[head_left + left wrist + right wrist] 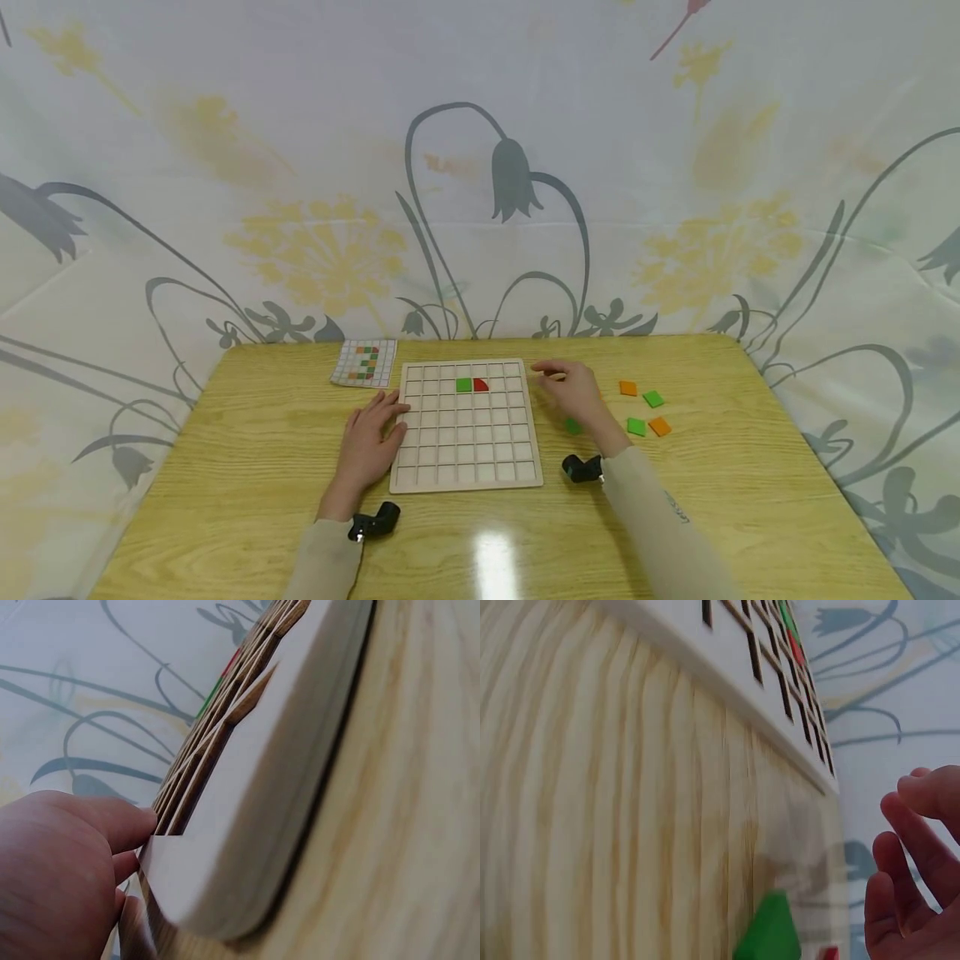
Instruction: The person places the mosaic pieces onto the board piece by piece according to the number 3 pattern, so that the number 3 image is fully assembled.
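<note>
Pale wooden square grid board (pixel 467 440) flat on the yellow wood-grain worktop (pixel 247 483). A green square tile (pixel 464 385) and a red quarter-round tile (pixel 481 385) sit side by side in its second row from the far edge. Left hand (pixel 369 443): fingers relaxed, touching the board's left edge. Right hand (pixel 577 398): raised just beyond the right edge, fingers loosely bent, no tile visible in them. Loose orange square tiles (pixel 659 426) and green square tiles (pixel 636 427) lie right of the board; white patterned grid card (pixel 347 363) near its far left corner.
</note>
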Motion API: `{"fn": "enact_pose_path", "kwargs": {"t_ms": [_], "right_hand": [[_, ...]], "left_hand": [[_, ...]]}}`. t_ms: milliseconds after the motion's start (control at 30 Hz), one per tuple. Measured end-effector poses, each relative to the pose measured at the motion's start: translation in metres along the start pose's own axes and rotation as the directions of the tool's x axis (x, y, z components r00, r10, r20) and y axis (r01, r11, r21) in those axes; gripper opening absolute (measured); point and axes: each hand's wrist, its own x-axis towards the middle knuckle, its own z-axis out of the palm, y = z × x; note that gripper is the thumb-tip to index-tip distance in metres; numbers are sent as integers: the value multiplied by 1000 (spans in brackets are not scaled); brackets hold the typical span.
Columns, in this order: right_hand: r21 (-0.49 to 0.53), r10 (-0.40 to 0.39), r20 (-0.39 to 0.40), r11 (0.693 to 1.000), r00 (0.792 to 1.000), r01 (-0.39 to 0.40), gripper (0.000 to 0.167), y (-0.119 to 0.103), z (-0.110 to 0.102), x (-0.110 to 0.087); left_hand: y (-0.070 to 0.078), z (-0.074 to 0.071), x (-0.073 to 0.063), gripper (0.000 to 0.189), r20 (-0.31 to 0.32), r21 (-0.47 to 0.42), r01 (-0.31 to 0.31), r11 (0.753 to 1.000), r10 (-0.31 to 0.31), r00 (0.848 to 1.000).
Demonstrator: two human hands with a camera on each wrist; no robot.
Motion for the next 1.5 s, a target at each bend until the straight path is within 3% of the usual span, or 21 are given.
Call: {"fn": "enact_pose_path", "kwargs": {"t_ms": [233,600,1033,1500], "right_hand": [[-102,-49,-37,994,998,45,19,20,-30,-13],[-104,4,-39,995,999,-8,20,46,-61,-29],[-132,21,64,991,998,-13,24,59,-66,-32],[-153,20,63,988,998,-10,22,54,-61,-30]], "left_hand": [[-1,0,0,29,14,-2,6,1000,-6,1000],[-2,0,1,29,13,-2,8,1000,-8,1000],[0,-1,0,29,16,-13,9,1000,-9,1000],[0,0,0,31,19,-17,3,1000,-2,1000]]}}
